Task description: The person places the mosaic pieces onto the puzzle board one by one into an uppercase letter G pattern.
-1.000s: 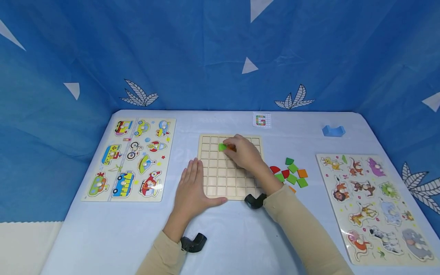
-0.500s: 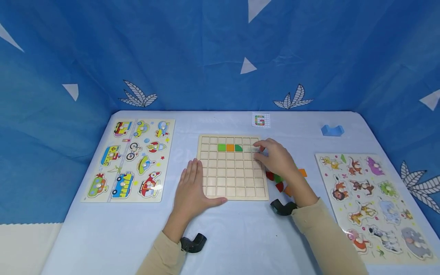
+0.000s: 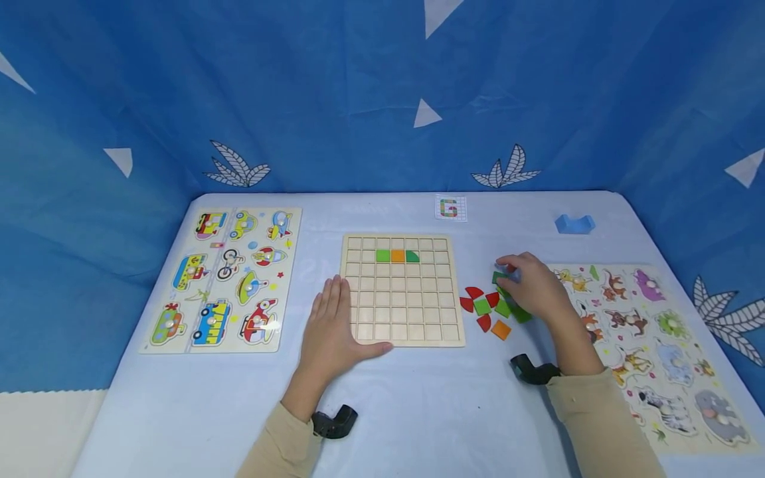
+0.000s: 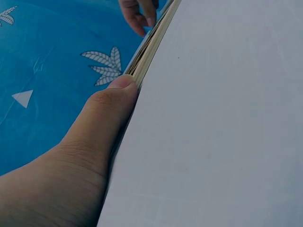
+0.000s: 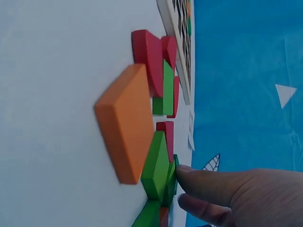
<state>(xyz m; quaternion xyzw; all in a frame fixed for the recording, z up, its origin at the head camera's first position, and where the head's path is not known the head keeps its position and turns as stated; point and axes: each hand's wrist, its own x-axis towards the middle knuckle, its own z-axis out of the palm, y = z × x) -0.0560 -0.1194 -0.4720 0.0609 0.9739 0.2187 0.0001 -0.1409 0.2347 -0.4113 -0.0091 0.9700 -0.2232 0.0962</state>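
Note:
The left hand lies flat along the left and front edges of a wooden grid board, fingers straight and thumb spread out. In the left wrist view its thumb rests against the board's edge. On the board, a light green square, an orange square and a green quarter-round tile sit side by side in one row. The right hand reaches over the loose tiles right of the board, thumb and index finger apart around a dark green tile. In the right wrist view, the thumb tip meets the green tiles.
Red quarter-round tiles and an orange square tile lie beside the board. A small pattern card and a blue block are farther back. A vehicle puzzle lies left; an animal puzzle lies right, partly under the right forearm.
The right hand has moved off the board, rightward to the loose tiles. The orange and green quarter-round tiles it covered now show on the board. The left hand stays in place.

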